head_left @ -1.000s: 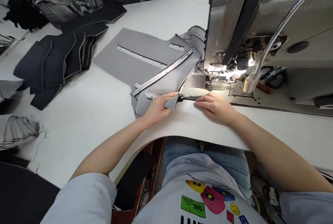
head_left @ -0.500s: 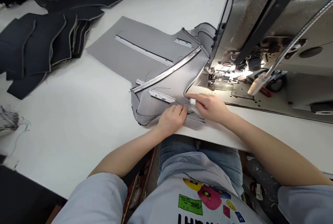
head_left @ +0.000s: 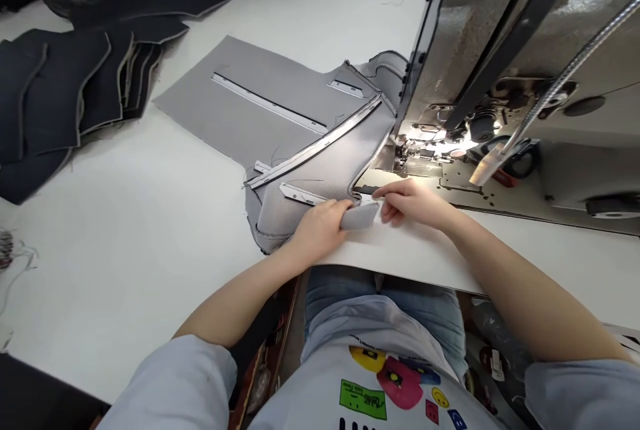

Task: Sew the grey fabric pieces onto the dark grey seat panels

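Observation:
A grey sewn fabric cover (head_left: 270,90) with white strips stitched on it lies across the white table, its right edge beside the sewing machine. My left hand (head_left: 323,227) is closed on the cover's near edge, where a grey flap is folded up. Just right of that flap is my right hand (head_left: 407,203), its index finger and thumb close together and the other fingers curled. A small white piece lies by its fingertips; whether the fingers grip it is hard to tell.
The sewing machine (head_left: 480,37) stands at the right, its needle area lit, with a lamp on a flexible metal neck (head_left: 565,83). Dark padded pieces (head_left: 60,90) are stacked on the table (head_left: 150,230) at the left. Threads lie at the far left edge.
My left hand has folded up the cover's near flap. My right hand has drawn back from the cover's edge, slightly to the right. The whole view has shifted a little.

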Available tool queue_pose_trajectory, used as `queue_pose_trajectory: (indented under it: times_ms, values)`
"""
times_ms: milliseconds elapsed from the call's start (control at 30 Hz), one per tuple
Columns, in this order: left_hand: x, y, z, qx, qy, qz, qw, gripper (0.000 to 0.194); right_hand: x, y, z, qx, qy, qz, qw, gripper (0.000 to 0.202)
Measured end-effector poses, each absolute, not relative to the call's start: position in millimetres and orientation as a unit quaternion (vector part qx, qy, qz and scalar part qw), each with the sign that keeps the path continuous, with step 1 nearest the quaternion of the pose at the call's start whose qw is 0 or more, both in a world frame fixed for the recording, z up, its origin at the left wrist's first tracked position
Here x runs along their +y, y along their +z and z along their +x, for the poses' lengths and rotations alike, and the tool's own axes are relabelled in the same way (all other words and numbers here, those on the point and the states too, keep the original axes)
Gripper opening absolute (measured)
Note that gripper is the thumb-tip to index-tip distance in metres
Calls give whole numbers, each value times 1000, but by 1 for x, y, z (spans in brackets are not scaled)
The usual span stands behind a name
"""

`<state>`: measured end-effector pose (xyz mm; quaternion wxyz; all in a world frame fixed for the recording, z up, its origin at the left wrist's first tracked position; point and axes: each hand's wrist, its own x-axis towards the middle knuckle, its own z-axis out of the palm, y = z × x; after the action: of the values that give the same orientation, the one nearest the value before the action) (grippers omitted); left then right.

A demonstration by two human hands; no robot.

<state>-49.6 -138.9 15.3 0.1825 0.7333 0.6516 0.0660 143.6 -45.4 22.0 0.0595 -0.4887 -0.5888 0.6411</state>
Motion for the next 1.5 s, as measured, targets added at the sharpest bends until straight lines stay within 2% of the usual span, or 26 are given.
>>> queue_pose_trajectory:
  times_ms: [33,100,167,233,333,467,567,633,833,967,1067,1200,1233,1300,1433,1500]
  values:
    - [-136,17,-49,637,111,733,212,36,-47,24,141,-543,689,-478,49,18]
    - [-134,17,-47,606,202,730,243,22,-50,25,135,-459,758,-458,65,29]
    - [-135,13,-45,582,264,731,237,22,-50,23,129,-390,796,-448,116,37]
    - [-138,7,-44,560,291,745,216,27,-49,19,127,-376,794,-451,156,35]
    - [-142,0,-42,525,260,795,158,36,-46,10,131,-566,658,-470,161,33]
    - [-141,-4,-30,521,121,844,28,37,-42,1,136,-795,361,-462,153,23]
    - [-136,-1,-20,522,10,853,-20,39,-38,-3,138,-862,191,-461,89,23]
    - [-133,2,-17,509,-31,860,-26,40,-36,-5,141,-861,162,-476,77,24]
    - [-130,9,-19,499,-51,865,-3,45,-45,-11,155,-857,164,-465,151,29]
    - [-127,13,-13,523,-68,849,13,33,-54,-8,162,-824,208,-488,199,29]
    - [-127,14,-4,549,-90,831,-6,25,-63,-2,170,-789,249,-492,272,27]
    - [-132,10,5,538,-76,839,-35,32,-76,20,172,-749,334,-442,363,25]
    - [-133,9,6,533,-72,842,-34,33,-77,28,167,-755,356,-420,356,25]
    - [-133,7,8,534,-76,842,-20,32,-74,42,153,-794,377,-382,287,27]
    - [-130,0,9,554,-89,828,16,33,-58,55,113,-880,273,-387,13,38]
    - [-127,-7,8,562,-59,825,35,32,-51,54,97,-893,235,-377,-73,42]
